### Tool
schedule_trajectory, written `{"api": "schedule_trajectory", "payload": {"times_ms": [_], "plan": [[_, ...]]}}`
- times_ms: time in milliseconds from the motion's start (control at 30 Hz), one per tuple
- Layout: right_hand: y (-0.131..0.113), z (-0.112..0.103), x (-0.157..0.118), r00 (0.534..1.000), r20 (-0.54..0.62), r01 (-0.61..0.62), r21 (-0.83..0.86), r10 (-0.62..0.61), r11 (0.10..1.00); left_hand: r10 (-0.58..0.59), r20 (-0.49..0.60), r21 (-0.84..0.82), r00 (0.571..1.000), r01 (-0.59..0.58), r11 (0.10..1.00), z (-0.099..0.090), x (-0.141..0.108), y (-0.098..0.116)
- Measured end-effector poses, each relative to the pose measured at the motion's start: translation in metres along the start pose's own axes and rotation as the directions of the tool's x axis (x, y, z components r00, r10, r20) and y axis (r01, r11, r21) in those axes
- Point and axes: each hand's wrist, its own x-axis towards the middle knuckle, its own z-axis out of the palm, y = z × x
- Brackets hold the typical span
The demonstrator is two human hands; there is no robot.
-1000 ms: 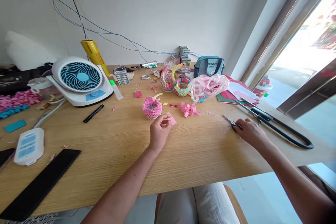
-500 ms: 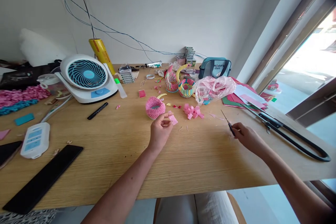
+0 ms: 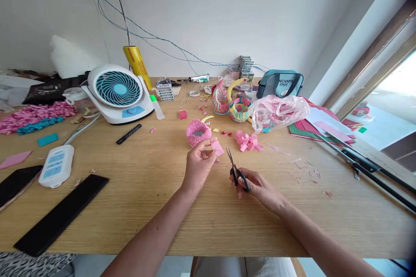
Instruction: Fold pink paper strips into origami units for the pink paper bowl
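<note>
pink paper slip (image 3: 217, 148) sits pinched between the thumb and fingers of the left hand (image 3: 199, 165), a nearly closed grip near the middle of the wooden table (image 3: 146, 220), its long axis tilted up and to the right, away from the hand. the right hand (image 3: 256, 188) is curled around the black handles of small scissors (image 3: 238, 174), whose blades point toward the table's far edge, leaning left, their tips just beside the paper but not touching it. those tips are close to the left fingertips, so a careless snip could nick a finger or cut the paper crooked, and a loose pinch could let it drop. just beyond lies a pink folded-paper bowl (image 3: 197, 133), with a pink paper bow (image 3: 247, 140) to its right and pink scraps (image 3: 302, 169) toward the right edge.
</note>
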Motion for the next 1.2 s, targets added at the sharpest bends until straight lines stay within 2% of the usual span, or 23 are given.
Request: {"api": "schedule_trajectory", "payload": {"times_ms": [233,667,1000,1200], "plan": [[-0.0015,0.0032,-0.002,0.999,-0.004,0.033,-0.062,-0.034,0.998,-0.031,0.044,0.04,0.999,0.029,0.999,0.0032,-0.0037,0.0006],[-0.0044,0.0046,-0.0017,0.999,-0.026,-0.043,-0.026,0.042,0.999,-0.028,0.063,0.109,0.998,0.021,0.994,0.0023,-0.0044,-0.0055],[0.0015,0.0037,0.0004,0.999,-0.042,-0.021,-0.024,0.02,0.999,-0.022,0.085,0.115,0.996,0.012,0.993,0.0018,-0.0047,-0.0061],[-0.0024,0.0069,0.0003,0.995,-0.088,-0.056,-0.034,0.053,0.998,-0.006,0.094,0.122,0.996,-0.005,0.992,0.0001,-0.004,-0.0079]]}}
